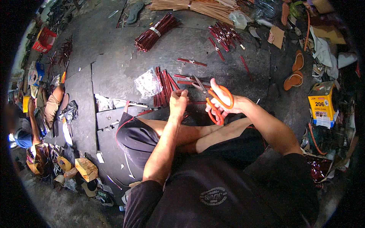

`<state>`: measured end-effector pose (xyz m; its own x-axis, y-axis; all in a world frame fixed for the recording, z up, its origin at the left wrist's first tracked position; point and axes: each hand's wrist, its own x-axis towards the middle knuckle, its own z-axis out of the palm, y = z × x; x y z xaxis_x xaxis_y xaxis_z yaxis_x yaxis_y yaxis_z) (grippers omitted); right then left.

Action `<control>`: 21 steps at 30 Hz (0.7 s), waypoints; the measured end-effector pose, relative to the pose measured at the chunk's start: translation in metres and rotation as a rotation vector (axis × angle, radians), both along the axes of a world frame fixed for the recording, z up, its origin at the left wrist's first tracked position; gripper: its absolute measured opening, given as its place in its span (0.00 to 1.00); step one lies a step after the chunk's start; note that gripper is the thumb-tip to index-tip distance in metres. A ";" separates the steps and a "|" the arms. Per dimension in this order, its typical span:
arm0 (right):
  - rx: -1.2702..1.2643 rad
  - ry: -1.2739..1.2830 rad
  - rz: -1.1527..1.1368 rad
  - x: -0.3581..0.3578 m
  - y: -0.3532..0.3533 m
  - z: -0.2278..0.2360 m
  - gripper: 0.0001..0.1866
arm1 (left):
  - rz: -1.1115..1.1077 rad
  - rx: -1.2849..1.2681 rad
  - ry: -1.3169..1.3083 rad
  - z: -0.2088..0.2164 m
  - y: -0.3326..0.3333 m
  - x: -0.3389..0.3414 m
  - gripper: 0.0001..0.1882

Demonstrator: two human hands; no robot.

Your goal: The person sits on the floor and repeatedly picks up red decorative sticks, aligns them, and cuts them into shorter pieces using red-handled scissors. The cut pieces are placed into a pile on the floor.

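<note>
My right hand grips a pair of scissors by its orange handles, the blades parted and pointing up and to the left. The fingertips of my left hand are pinched together; whatever they hold is too small to make out. Just beyond that hand lies a group of dark red glossy strips, side by side. A clear plastic bag of small pale pieces rests against their left side. Near the scissor tips, a strip with a metal buckle lies on the dark floor board, and another buckled strip is farther off.
A tied bundle of red strips and a pile of buckled strips lie farther out. Long tan sticks are at the far edge. On the right are brown sandals and a yellow can. Another person's arm shows at left.
</note>
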<state>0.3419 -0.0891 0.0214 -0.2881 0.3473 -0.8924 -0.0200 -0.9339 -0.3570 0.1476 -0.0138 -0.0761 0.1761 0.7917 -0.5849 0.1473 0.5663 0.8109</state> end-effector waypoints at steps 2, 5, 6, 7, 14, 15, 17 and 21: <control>0.054 0.030 0.045 0.002 -0.005 0.007 0.68 | 0.059 0.033 -0.113 0.001 0.003 0.004 0.17; 0.097 0.002 0.040 -0.003 -0.015 0.021 0.66 | 0.045 0.155 -0.204 0.011 0.000 0.007 0.15; 0.112 -0.006 0.036 -0.005 -0.018 0.022 0.66 | -0.020 0.162 -0.151 0.011 0.001 0.007 0.15; 0.097 -0.005 0.012 -0.007 -0.021 0.022 0.64 | -0.084 0.169 -0.099 0.011 0.005 0.005 0.16; 0.182 -0.071 0.006 -0.007 -0.047 0.019 0.56 | -0.008 0.286 0.031 -0.020 0.000 0.015 0.08; 0.289 0.002 -0.074 -0.004 -0.062 0.007 0.55 | 0.079 0.206 -0.027 -0.036 0.006 0.011 0.08; 0.133 0.101 -0.127 0.001 -0.075 0.038 0.60 | 0.158 0.058 -0.171 -0.036 0.011 0.011 0.09; 0.062 0.118 -0.229 0.009 -0.061 0.038 0.65 | 0.032 -0.004 -0.112 -0.029 0.000 0.026 0.18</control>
